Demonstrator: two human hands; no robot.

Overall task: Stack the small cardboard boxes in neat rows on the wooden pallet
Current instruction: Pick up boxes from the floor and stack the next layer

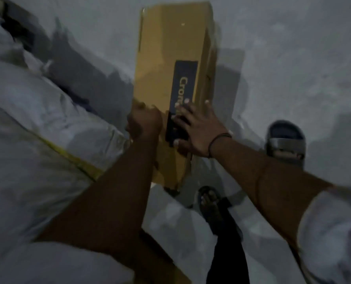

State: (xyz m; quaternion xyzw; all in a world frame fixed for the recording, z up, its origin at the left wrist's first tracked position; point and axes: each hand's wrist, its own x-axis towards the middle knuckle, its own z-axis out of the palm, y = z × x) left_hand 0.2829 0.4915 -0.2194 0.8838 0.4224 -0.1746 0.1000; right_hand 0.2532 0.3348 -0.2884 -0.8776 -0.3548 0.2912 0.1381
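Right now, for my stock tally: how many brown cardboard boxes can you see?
1 for certain: the long cardboard box, gripped by the left hand and pressed by the right hand. A brown cardboard edge below the left forearm may be a second.

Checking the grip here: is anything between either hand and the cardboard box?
Nothing visible. The left hand grips the left edge of the box; the right hand lies flat on its dark label.
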